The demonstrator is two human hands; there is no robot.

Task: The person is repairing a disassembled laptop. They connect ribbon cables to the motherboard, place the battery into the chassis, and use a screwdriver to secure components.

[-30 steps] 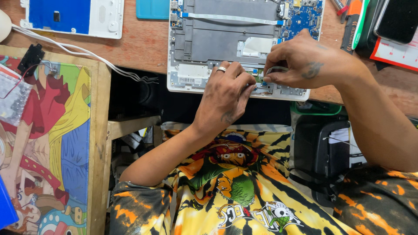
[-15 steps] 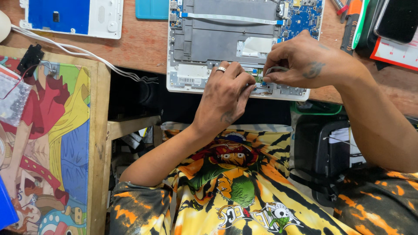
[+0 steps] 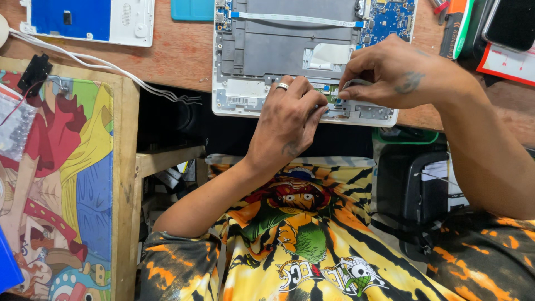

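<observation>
An opened white laptop base lies on the wooden desk, its grey inner plate and a blue circuit board exposed. My left hand, a ring on one finger, rests on the laptop's near edge with fingertips pressing beside a small connector. My right hand pinches a thin grey flat cable that curves up from the same spot. A white ribbon cable runs across the top of the plate.
A white and blue device and white wires lie at the left. A wooden board with a colourful cartoon print stands by my left arm. Tools and a dark phone sit at the right; a black printer is below.
</observation>
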